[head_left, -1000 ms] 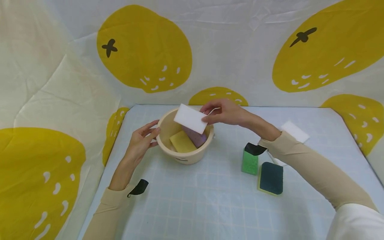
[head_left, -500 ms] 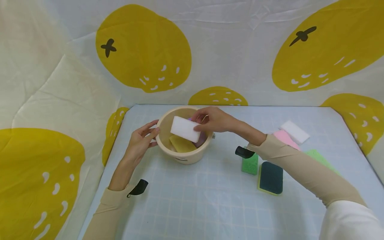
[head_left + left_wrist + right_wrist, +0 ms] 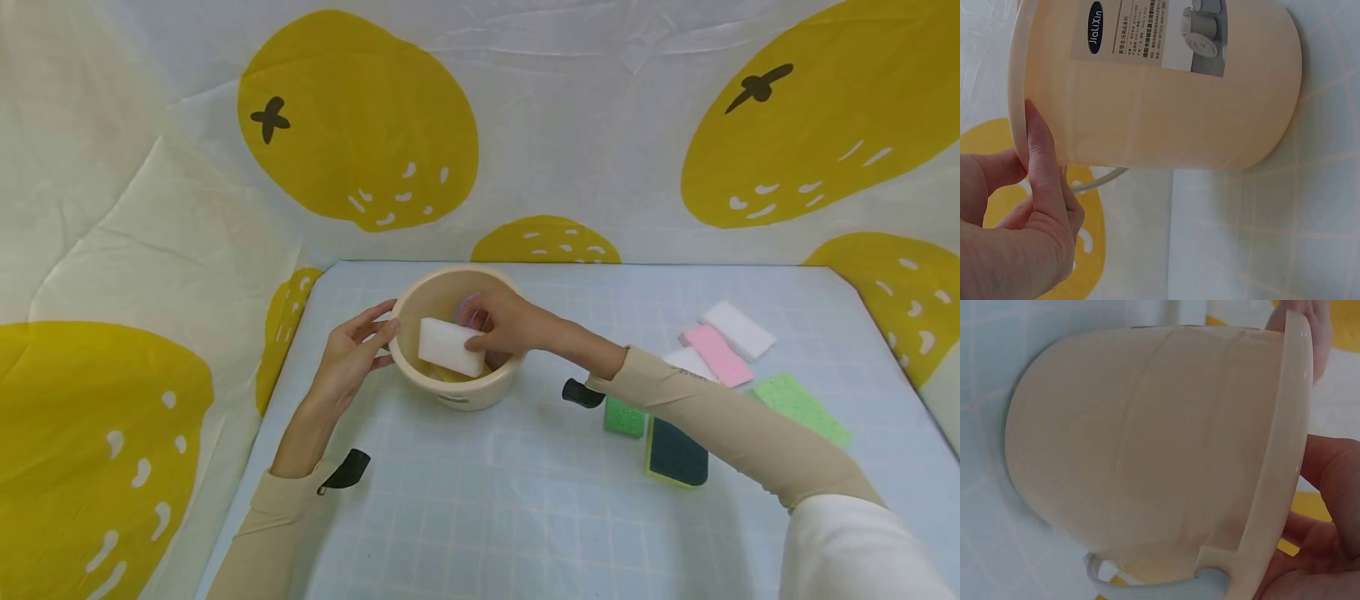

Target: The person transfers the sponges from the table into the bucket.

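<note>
A cream plastic bucket stands upright on the table. My left hand grips its rim from the left; in the left wrist view a finger lies against the outer wall just below the rim. My right hand reaches in over the right side of the rim and pinches a white sponge inside the bucket's mouth. Beneath that sponge a yellow sponge shows only in part. A purple sponge is mostly hidden behind my right fingers. In the right wrist view the bucket wall conceals the white sponge.
Right of the bucket lie a green sponge, a dark green-topped scouring sponge, a light green cloth-like sheet, a pink piece and white sponges. My right forearm passes over part of them. A fruit-printed curtain surrounds the table.
My right hand has moved left and down, lowering the white sponge from above the rim into the bucket, over the yellow sponge. The left hand and the bucket stay in place.
</note>
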